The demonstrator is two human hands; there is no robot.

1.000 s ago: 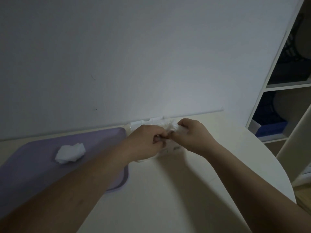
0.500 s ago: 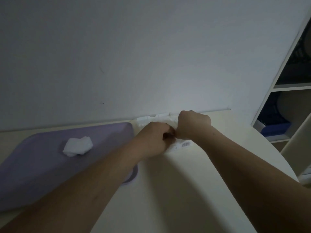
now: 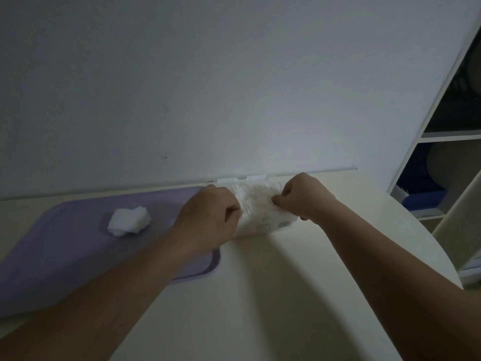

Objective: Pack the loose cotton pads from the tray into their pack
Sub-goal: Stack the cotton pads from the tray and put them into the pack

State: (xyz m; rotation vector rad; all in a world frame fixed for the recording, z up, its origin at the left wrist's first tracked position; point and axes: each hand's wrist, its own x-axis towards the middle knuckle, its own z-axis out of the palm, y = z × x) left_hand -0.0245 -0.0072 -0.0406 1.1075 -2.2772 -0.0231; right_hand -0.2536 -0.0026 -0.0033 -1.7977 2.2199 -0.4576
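Note:
The white cotton pad pack (image 3: 260, 214) lies on the cream table against the wall, its lid flap standing open behind it. My left hand (image 3: 208, 217) grips the pack's left end with curled fingers. My right hand (image 3: 304, 196) pinches the pack's right side near its opening. White pads show in the gap between my hands. A small heap of loose cotton pads (image 3: 128, 223) rests on the purple tray (image 3: 65, 256) to the left of the pack.
The cream table (image 3: 260, 295) has a rounded right edge and meets a plain wall at the back. A white shelf unit (image 3: 442, 152) with dark and blue items stands at the right.
My hands, bunched together over the pack's opening before, have moved apart to its two ends. The pack's middle now shows between them. The heap on the tray is unchanged.

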